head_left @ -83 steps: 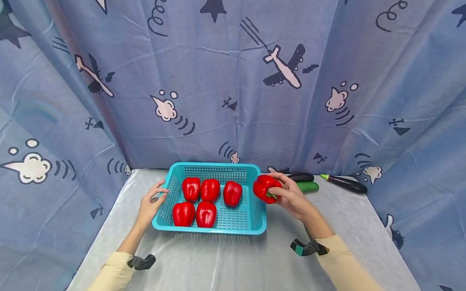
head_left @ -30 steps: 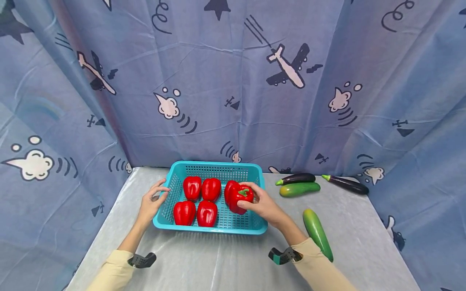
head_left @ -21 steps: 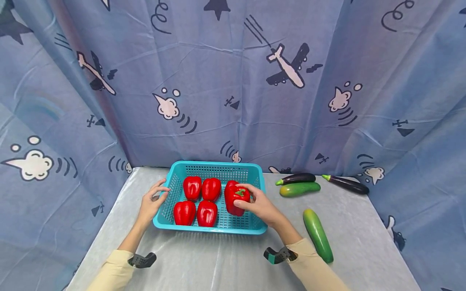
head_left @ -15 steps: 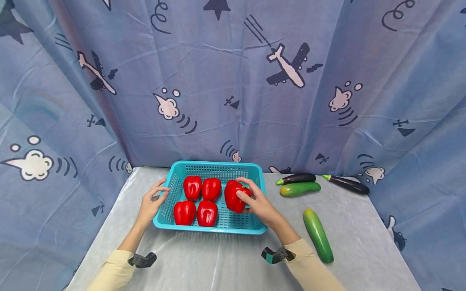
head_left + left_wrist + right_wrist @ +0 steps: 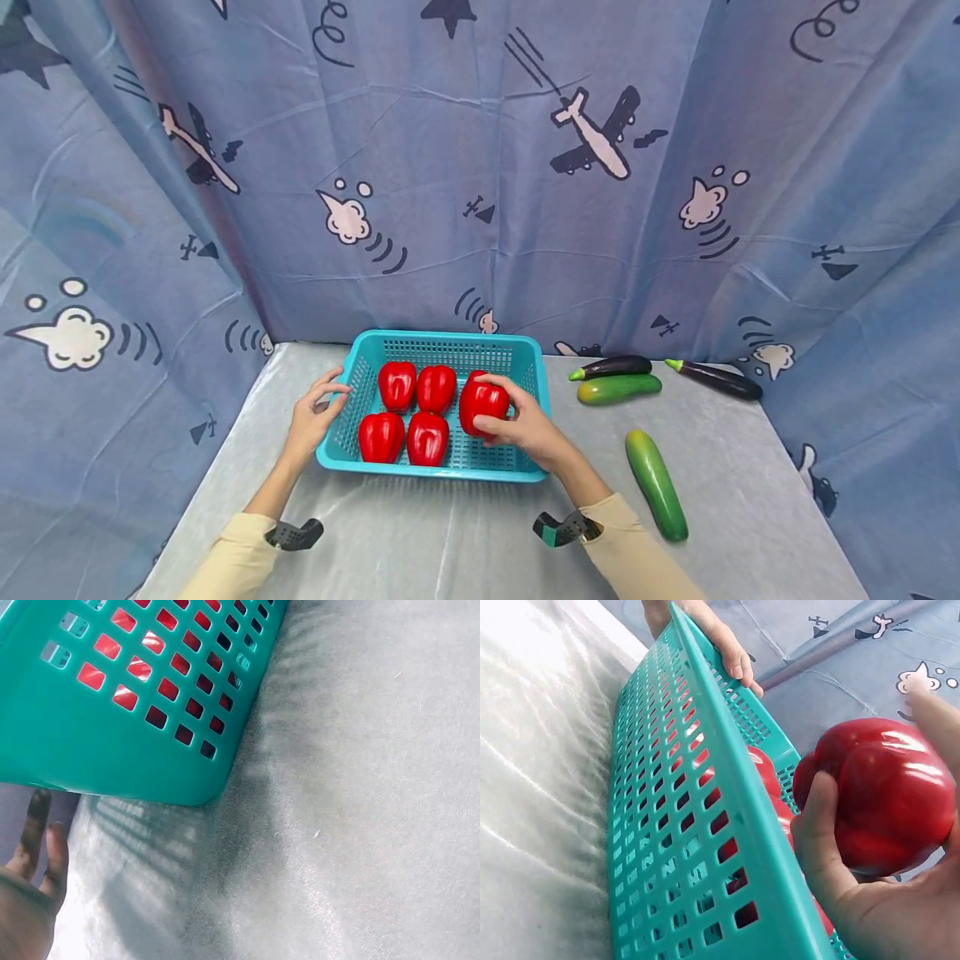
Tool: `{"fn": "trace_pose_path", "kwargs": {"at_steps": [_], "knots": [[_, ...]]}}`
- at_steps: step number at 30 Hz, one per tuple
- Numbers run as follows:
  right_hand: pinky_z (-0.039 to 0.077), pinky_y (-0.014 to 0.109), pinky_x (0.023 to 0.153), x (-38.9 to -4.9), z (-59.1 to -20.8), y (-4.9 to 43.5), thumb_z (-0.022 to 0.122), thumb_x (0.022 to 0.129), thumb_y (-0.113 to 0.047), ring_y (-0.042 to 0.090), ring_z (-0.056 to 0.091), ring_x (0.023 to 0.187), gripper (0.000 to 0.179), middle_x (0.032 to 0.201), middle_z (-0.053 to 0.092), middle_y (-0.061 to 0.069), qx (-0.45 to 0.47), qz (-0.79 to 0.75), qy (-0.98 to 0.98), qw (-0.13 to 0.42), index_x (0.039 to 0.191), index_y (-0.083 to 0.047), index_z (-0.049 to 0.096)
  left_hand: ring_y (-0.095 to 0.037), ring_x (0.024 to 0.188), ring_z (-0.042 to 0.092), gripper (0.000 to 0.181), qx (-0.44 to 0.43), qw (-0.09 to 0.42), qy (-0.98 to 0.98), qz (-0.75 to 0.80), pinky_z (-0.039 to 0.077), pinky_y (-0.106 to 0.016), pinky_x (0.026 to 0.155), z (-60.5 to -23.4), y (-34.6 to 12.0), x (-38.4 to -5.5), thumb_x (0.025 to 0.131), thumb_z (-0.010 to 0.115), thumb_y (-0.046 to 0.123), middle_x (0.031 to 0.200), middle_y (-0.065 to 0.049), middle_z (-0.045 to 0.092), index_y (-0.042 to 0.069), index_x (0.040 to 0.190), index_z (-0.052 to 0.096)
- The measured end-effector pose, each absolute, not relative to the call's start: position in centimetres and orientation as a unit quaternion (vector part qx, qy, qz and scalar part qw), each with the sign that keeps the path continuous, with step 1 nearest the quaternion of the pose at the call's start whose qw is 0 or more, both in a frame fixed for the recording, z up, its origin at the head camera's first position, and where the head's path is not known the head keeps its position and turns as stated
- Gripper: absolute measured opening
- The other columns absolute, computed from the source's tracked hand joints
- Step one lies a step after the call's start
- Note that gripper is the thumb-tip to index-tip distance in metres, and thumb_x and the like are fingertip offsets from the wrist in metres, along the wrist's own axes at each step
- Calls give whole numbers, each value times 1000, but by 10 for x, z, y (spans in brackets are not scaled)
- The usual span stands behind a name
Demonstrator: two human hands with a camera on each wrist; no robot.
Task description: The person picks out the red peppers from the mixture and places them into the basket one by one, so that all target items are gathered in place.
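Note:
In the head view a turquoise perforated basket (image 5: 435, 473) stands on the table. Several red bell peppers, among them a front-left one (image 5: 381, 437) and a back-left one (image 5: 397, 386), lie on its left side. My right hand (image 5: 528, 427) grips another red bell pepper (image 5: 483, 406) between thumb and fingers, over the basket's right part. This pepper largely hides one lying beneath or behind it. In the right wrist view the held pepper (image 5: 889, 799) appears above the rim. My left hand (image 5: 309, 417) rests at the basket's left rim, its fingers loosely extended against the edge.
To the basket's right lie a dark eggplant (image 5: 611, 367), a cucumber (image 5: 619, 389) just in front of it and a second eggplant (image 5: 716, 380). Nearer my right forearm is another cucumber (image 5: 656, 485). A blue patterned curtain (image 5: 450, 208) hangs behind and beside the table.
The right hand has carried its bell pepper leftward from the right rim into the basket's right part, turning it so the green stem no longer shows. The left hand stays at the left rim.

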State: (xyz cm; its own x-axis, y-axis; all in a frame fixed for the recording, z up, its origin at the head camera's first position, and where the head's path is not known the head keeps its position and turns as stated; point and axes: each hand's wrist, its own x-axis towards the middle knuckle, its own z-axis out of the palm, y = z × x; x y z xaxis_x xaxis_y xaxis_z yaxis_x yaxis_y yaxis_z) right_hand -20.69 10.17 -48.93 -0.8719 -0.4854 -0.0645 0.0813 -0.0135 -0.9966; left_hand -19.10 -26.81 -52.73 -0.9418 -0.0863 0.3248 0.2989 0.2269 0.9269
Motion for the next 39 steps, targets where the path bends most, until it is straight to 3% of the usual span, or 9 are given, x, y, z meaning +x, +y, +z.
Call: {"fn": "trace_pose_path", "kwargs": {"at_steps": [5,17,39], "knots": [[57,47,84,-206,-489,102,84,81,-3,43,48,124,83,142,45,15,-155,-681,687,201,150,-15,39,-48,137,38,14,-65,152,-776,-608,46,-23,89,-513,-262,-185,97,62,-8,144,-30,47,-16,108,66],[58,43,81,-207,-493,99,88,81,-17,35,49,123,75,139,50,10,-168,-615,751,175,145,-12,50,-49,134,41,14,-66,154,-769,-616,49,-20,84,-515,-263,-186,96,62,-11,145,-32,46,-17,108,65],[59,43,78,-206,-501,81,89,79,-14,37,47,122,67,131,54,12,-168,-585,780,147,139,-13,59,-49,135,40,15,-71,156,-776,-607,47,-19,84,-519,-264,-186,98,62,-7,144,-37,44,-16,109,65]]}}
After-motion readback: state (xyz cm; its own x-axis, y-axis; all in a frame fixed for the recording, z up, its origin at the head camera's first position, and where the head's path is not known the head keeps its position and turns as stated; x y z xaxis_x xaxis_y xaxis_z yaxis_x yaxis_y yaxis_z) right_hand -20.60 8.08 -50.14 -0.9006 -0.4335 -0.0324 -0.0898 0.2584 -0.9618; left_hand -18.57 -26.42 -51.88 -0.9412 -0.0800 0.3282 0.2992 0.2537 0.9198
